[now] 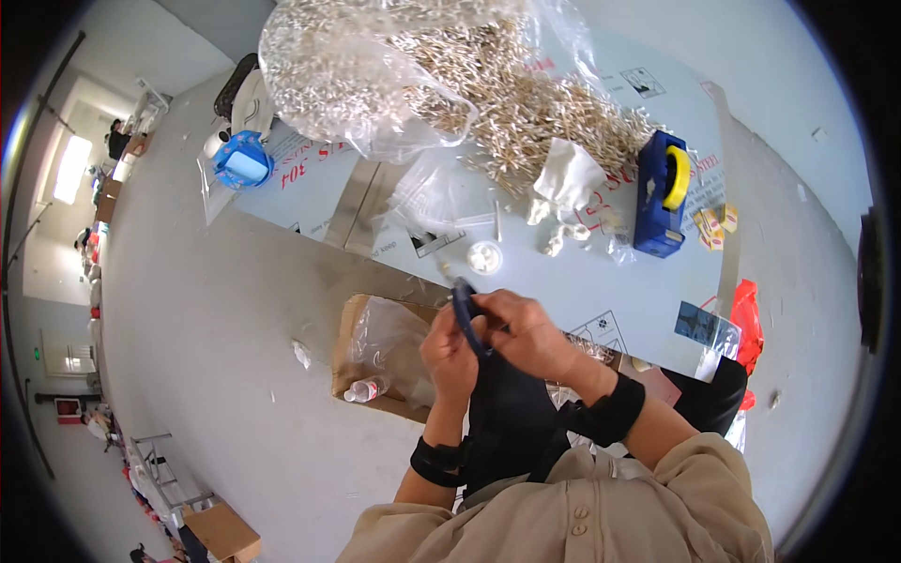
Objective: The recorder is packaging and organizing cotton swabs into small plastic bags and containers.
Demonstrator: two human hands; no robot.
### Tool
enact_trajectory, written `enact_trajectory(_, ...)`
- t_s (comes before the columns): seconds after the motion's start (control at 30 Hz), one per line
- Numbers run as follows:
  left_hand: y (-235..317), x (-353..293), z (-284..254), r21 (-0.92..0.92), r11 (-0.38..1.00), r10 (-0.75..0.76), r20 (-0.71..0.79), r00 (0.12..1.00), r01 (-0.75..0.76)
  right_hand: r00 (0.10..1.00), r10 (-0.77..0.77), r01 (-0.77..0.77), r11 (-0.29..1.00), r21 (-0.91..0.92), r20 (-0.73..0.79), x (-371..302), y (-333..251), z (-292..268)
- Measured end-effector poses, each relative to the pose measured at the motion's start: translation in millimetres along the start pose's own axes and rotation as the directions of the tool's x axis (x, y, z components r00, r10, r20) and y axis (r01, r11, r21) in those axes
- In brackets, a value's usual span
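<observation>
Over the near edge of the table, my two hands are close together around a dark blue curved tool (466, 317). Its exact kind cannot be made out. My left hand (450, 355) is closed at the tool's left side, its fingertips against it. From the right, my right hand (531, 336) pinches the tool, with thumb and fingers bent inward. Just beyond the tool stands a small round white tub (484, 257) with white bits inside. Clear plastic bags (436, 199) lie flat behind the tub. Crumpled white material (568, 174) rests to their right.
A heap of thin metallic pieces (526, 103) spills from a large clear bag (366, 122) at the back. A blue tape dispenser (660, 211) stands right, beside small yellow boxes (710, 228). Below the table edge, an open cardboard box (352, 324) holds a plastic bottle (364, 389).
</observation>
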State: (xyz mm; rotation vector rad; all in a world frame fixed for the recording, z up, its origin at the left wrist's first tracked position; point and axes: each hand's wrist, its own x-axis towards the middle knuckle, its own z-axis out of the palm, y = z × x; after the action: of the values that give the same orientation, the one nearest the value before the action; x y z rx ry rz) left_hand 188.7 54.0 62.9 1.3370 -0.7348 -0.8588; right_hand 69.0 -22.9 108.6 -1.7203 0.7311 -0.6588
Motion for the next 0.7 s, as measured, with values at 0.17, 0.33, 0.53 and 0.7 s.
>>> enact_trajectory(0.17,12,33,-44,0.043,0.997,0.072,-0.236,0.969,-0.063,0.986,-0.162,0.16,0.986,0.051,0.034,29,-7,45)
enact_trajectory(0.33,3,140,-124,0.417,0.907,0.109,-0.371,0.922,0.061,0.997,0.053,-0.053,0.999,0.006,0.052,18,1,4)
enact_trajectory(0.53,-39,331,-262,0.994,0.066,0.303,-0.108,0.947,0.092,0.878,0.463,-0.452,0.886,0.106,-0.126,-35,29,-39)
enact_trajectory(0.7,-47,445,-381,0.944,-0.177,0.36,-0.202,0.911,0.279,0.779,0.539,-0.549,0.833,0.066,-0.32,-54,41,-61)
